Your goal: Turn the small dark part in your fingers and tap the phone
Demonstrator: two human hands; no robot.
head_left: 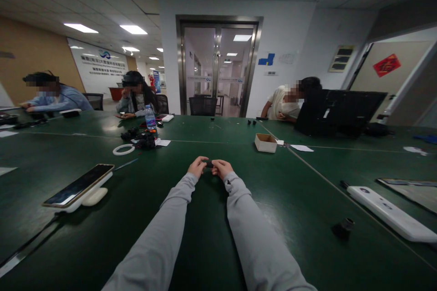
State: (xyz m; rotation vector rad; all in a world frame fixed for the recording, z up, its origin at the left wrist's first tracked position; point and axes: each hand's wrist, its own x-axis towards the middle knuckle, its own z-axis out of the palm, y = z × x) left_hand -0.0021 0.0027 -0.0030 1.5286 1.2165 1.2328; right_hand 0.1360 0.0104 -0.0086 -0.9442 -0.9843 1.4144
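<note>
Between my two hands is a small black object, its kind too small to make out. The fingers of my left hand are closed on its left end. On the other end, my right hand pinches it between thumb and fingers. Both forearms, in grey sleeves, stretch forward over the green table. The hands are just above the tabletop, and the fingers partly cover the object.
Left are a phone on a white stand, a tape roll, black gear and a water bottle. Right are an open box, a black cylindrical piece, a white power strip and monitors. Several people sit around the table.
</note>
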